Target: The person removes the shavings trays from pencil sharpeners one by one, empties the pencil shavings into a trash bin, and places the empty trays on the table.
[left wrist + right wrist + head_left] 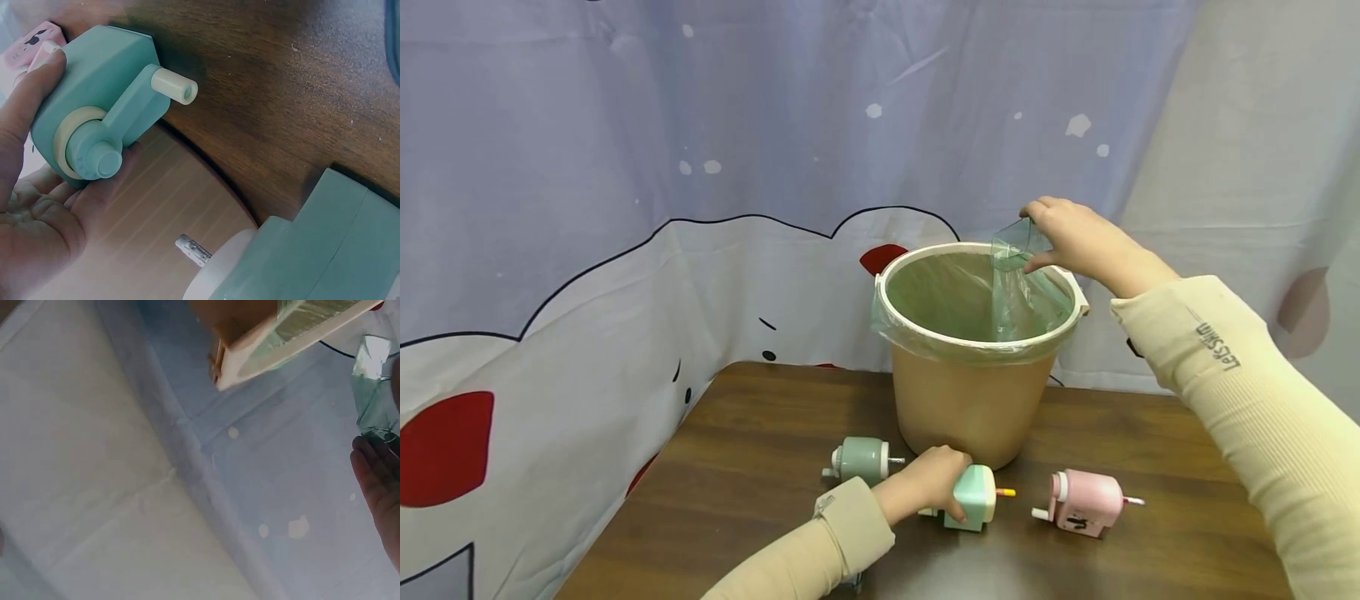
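On the table, my left hand (928, 485) grips a mint-green crank pencil sharpener (974, 498), its thumb on one side and fingers on the other. In the left wrist view the crank arm of this sharpener (87, 81) faces the camera. A yellow-orange pencil end (1006, 492) sticks out of its cream front. Above the bin, my right hand (1078, 242) pinches a clear greenish plastic container (1009, 240), tilted over the opening. The right wrist view shows that container (370, 394) at the fingertips. Whether anything is inside it cannot be told.
A tan bin (970, 400) with a white rim and clear green liner stands at the table's back. A darker green sharpener (862, 460) lies left of my left hand, a pink sharpener (1088, 502) to its right. Behind hangs a patterned curtain (775, 125).
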Available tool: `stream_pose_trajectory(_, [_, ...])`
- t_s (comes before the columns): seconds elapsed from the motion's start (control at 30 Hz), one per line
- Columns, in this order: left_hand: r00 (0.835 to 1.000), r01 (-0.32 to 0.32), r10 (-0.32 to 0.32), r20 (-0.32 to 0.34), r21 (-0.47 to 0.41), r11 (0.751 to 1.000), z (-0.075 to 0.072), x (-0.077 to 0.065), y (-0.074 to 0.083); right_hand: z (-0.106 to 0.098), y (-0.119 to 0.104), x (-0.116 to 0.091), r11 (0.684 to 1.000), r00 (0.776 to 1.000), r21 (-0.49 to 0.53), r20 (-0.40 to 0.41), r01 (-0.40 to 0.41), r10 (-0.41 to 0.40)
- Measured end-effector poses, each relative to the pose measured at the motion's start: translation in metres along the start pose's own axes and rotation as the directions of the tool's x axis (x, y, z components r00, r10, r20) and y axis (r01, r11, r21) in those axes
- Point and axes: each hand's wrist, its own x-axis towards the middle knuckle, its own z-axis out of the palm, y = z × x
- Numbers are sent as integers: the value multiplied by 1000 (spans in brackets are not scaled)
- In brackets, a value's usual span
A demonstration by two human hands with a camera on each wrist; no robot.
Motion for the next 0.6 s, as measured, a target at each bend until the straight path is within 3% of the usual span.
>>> stream_pose_trajectory(0.2, [1000, -10, 10, -7, -5, 1000, 1, 4, -1, 9, 3, -6, 970, 989, 200, -12, -141, 146])
stream_pose_trajectory(0.43, [1000, -16, 16, 0, -25, 1000, 2, 7, 1, 13, 5, -19, 862, 943, 403, 8, -308, 334])
stream_pose_trajectory(0.6, [1000, -14, 14, 3, -23, 1000, 0, 8, 2, 17, 4, -28, 805, 924, 488, 7, -338, 384])
